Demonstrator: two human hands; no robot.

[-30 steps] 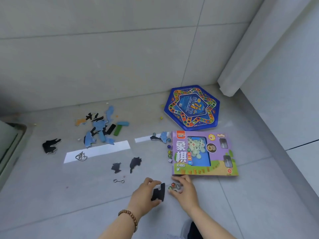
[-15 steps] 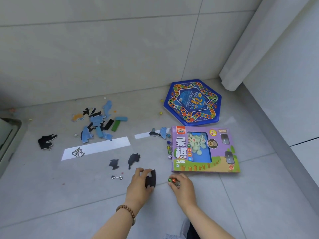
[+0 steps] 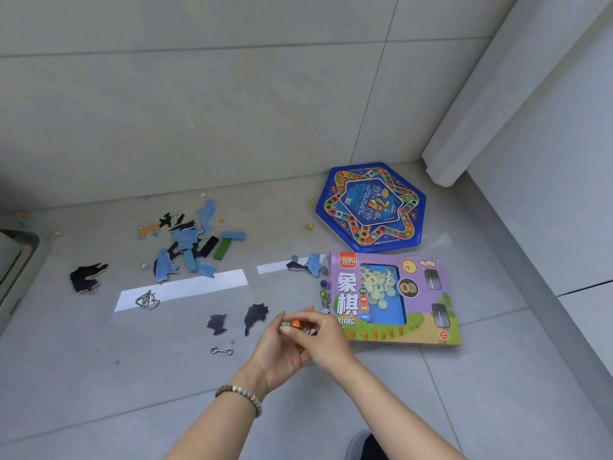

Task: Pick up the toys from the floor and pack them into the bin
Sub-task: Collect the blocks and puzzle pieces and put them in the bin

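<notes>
Both hands meet just left of the purple chess box [image 3: 391,293], at its near corner. I read the right hand [image 3: 328,338] as pinching small green and orange beads [image 3: 291,324], with the left hand [image 3: 282,355] cupped palm-up beneath, though I cannot tell whether it grips anything. My concern is that round beads passed hand to hand could slip and roll away over the smooth floor tiles [image 3: 464,410]. What appears to be the bin [image 3: 16,260] stands well left of the box, so a long carry with a loose handful invites a spill.
</notes>
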